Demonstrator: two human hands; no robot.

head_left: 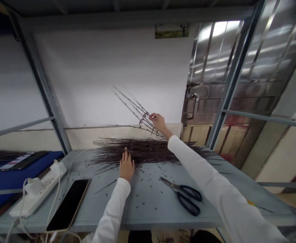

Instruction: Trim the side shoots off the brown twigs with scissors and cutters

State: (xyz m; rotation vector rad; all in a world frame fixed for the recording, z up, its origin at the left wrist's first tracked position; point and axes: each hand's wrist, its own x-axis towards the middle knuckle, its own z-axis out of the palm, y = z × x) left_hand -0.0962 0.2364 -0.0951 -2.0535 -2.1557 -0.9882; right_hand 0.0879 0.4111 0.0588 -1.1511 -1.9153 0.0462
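- A person's right hand (159, 123) was raised above the far edge of the worktop (143, 216), its fingers (152, 116) pinched together on a sparse bunch of thin dark stems (143, 118).
- Those stems ran diagonally, their long ends pointing up and left from the pinch, their lower ends slanting down right toward the heap.
- The left hand (126, 165) lay flat, its fingers (126, 156) close together, touching the near edge of a wide heap of dark stems (148, 152), whose long axis ran side to side.
- Black-handled scissors (185, 199) lay right of the left hand, among scattered dark bits (148, 202).
- A smartphone (67, 205) and a white power strip (38, 189) sat left.
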